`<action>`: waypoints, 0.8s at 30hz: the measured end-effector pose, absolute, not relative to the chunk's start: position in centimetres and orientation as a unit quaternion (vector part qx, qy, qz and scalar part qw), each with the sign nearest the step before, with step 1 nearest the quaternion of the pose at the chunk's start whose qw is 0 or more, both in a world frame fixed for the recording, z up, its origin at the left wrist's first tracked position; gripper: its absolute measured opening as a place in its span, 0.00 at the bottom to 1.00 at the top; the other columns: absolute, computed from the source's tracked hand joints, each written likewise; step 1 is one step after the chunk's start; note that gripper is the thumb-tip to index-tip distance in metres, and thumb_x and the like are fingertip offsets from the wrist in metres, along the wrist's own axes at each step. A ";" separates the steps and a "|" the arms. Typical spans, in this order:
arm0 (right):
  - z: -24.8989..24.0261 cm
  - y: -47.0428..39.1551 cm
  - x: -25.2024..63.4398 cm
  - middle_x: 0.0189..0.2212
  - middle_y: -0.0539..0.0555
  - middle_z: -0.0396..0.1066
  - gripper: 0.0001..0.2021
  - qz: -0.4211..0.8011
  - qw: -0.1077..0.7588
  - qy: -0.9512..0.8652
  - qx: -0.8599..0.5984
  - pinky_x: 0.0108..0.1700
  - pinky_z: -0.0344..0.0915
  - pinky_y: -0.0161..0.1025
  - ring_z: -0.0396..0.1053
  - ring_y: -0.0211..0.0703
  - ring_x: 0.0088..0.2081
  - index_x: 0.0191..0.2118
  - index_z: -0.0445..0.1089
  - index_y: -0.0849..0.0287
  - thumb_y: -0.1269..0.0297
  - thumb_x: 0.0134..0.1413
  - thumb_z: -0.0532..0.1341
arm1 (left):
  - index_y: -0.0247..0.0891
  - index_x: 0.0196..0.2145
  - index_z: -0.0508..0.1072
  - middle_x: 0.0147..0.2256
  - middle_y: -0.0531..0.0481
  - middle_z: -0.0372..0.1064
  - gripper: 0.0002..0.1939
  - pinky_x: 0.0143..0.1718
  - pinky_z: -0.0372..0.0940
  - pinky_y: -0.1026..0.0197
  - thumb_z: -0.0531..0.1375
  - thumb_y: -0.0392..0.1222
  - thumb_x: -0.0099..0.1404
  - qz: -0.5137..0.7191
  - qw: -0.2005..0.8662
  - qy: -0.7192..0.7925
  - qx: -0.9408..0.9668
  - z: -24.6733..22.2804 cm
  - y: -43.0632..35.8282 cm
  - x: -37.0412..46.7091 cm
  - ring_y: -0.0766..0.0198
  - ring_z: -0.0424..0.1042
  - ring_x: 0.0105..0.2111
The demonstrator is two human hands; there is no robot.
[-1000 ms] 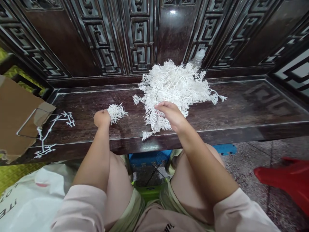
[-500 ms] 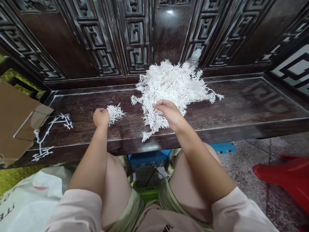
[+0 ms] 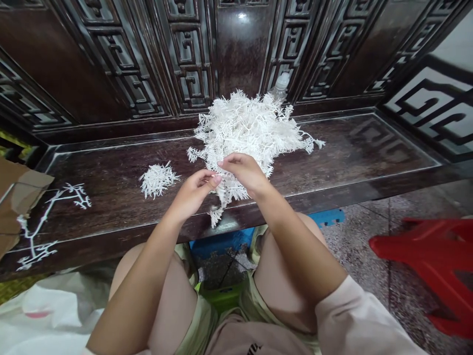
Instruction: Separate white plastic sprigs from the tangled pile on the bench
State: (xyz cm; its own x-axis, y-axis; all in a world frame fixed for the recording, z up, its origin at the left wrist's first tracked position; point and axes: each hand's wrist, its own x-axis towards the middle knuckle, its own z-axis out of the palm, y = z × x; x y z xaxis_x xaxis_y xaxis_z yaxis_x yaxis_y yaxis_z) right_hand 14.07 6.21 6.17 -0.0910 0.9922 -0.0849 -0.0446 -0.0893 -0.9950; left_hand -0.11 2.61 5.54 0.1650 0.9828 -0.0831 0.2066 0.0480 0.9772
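Note:
A large tangled heap of white, branching sprigs [image 3: 244, 123] lies on the dark wooden bench, some trailing over its front edge. My right hand [image 3: 246, 173] is at the heap's near side, thumb and fingers closed in a pinch on a white sprig. Just left of it, fingertips almost touching, my left hand [image 3: 197, 190] pinches a small white tip of the same material. The sprig between the hands is mostly hidden by fingers. A small pile of short white pieces [image 3: 158, 180] sits apart, left of my left hand.
A clear bottle [image 3: 280, 88] stands behind the heap against the carved backrest [image 3: 244, 54]. On the left are a cardboard piece [image 3: 29, 190] and a white branched stem [image 3: 42, 217]. A red plastic stool [image 3: 424, 251] is on the floor at right.
My left hand has moved right from the small pile to the right hand's fingertips. The small pile stays on the bench. The view has shifted a little to the right.

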 end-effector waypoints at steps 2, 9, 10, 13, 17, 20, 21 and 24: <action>6.1 6.2 14.0 0.22 0.47 0.63 0.06 0.555 0.467 -0.482 -0.492 0.34 0.57 0.37 0.59 0.32 0.26 0.22 0.65 0.60 0.64 0.38 0.62 | 0.38 0.38 0.69 0.34 0.49 0.66 0.20 0.36 0.58 0.63 0.64 0.48 0.47 0.386 0.476 0.544 0.574 5.3 2.8 -0.5 0.64 0.64 0.34; 6.0 6.3 13.9 0.20 0.47 0.59 0.09 0.533 0.449 -0.473 -0.539 0.30 0.55 0.37 0.56 0.33 0.24 0.21 0.60 0.58 0.62 0.41 0.60 | 0.37 0.31 0.69 0.27 0.52 0.65 0.11 0.30 0.57 0.64 0.63 0.41 0.48 0.451 0.456 0.553 0.532 5.5 3.2 -0.9 0.67 0.63 0.27; 5.9 6.3 13.9 0.19 0.47 0.58 0.09 0.523 0.448 -0.473 -0.550 0.30 0.54 0.36 0.55 0.33 0.23 0.21 0.59 0.58 0.62 0.42 0.60 | 0.37 0.30 0.69 0.25 0.52 0.64 0.09 0.30 0.56 0.64 0.63 0.41 0.49 0.460 0.464 0.548 0.523 5.6 3.2 -0.9 0.67 0.63 0.26; 5.3 6.5 13.7 0.19 0.47 0.59 0.09 0.521 0.455 -0.445 -0.569 0.29 0.53 0.36 0.55 0.35 0.23 0.22 0.56 0.57 0.62 0.46 0.57 | 0.37 0.25 0.68 0.23 0.53 0.63 0.06 0.30 0.56 0.64 0.61 0.41 0.51 0.479 0.482 0.530 0.507 5.7 3.3 -1.1 0.67 0.62 0.26; 5.3 6.2 13.1 0.21 0.49 0.64 0.06 0.639 0.454 -0.398 -0.476 0.31 0.56 0.37 0.61 0.38 0.26 0.27 0.58 0.57 0.61 0.48 0.54 | 0.37 0.24 0.66 0.22 0.54 0.61 0.04 0.30 0.55 0.65 0.59 0.38 0.53 0.511 0.481 0.521 0.486 5.5 3.5 -1.2 0.69 0.60 0.25; 5.8 5.6 12.8 0.24 0.50 0.66 0.10 0.687 0.416 -0.420 -0.423 0.33 0.58 0.39 0.64 0.40 0.29 0.28 0.61 0.58 0.56 0.45 0.58 | 0.37 0.25 0.65 0.24 0.54 0.60 0.03 0.30 0.55 0.66 0.58 0.36 0.53 0.551 0.476 0.503 0.466 5.3 3.6 -1.3 0.69 0.60 0.26; 6.0 5.5 12.7 0.25 0.50 0.66 0.11 0.687 0.404 -0.432 -0.422 0.33 0.59 0.39 0.64 0.39 0.30 0.29 0.62 0.58 0.56 0.42 0.60 | 0.37 0.26 0.65 0.25 0.54 0.61 0.03 0.31 0.55 0.66 0.58 0.35 0.53 0.562 0.476 0.492 0.464 5.3 3.6 -1.3 0.69 0.60 0.27; 6.3 5.3 12.7 0.27 0.49 0.66 0.13 0.671 0.383 -0.465 -0.433 0.32 0.59 0.38 0.62 0.37 0.29 0.32 0.65 0.57 0.61 0.37 0.64 | 0.37 0.26 0.65 0.26 0.53 0.61 0.04 0.32 0.56 0.66 0.58 0.33 0.51 0.580 0.494 0.465 0.450 5.3 3.6 -1.4 0.69 0.61 0.28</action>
State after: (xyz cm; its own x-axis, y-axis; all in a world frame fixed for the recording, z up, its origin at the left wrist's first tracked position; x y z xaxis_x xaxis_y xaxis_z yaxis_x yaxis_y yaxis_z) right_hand 12.68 5.30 6.28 -0.3327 0.9161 -0.2239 -0.1112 -0.2739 -0.9553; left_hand -1.40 3.63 5.31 -0.1058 0.9923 0.0637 -0.1550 -0.0797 0.9847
